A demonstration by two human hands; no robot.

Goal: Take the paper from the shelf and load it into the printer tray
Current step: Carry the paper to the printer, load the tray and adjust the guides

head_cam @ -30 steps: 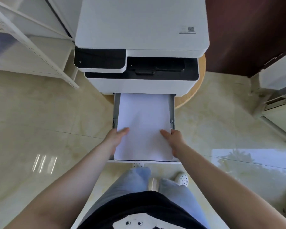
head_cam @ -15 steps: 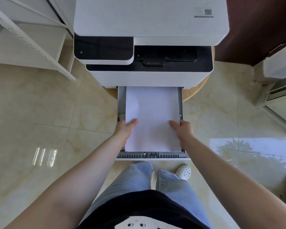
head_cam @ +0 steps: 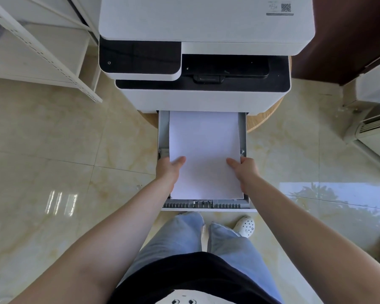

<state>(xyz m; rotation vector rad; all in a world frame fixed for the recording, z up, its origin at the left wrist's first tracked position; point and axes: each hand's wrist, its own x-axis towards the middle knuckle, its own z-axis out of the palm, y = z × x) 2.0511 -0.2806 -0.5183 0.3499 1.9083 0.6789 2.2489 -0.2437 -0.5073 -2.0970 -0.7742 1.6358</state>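
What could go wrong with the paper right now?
The paper lies in the open tray, with the left hand and right hand gripping its sides. Its right edge sits close to the tray wall, so it might catch and bend. If the tray gets pushed into the printer now, fingers could get pinched.

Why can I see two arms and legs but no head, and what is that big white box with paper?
The camera sits on the person's head and looks down, so you see only their arms, legs and a shoe. The big white box is a printer standing on a round wooden stand. Its tray is pulled out like a drawer. A stack of white paper lies in the tray. The left hand and right hand hold the stack by its sides, thumbs on top, with the other fingers hidden. A white shelf stands at the left.
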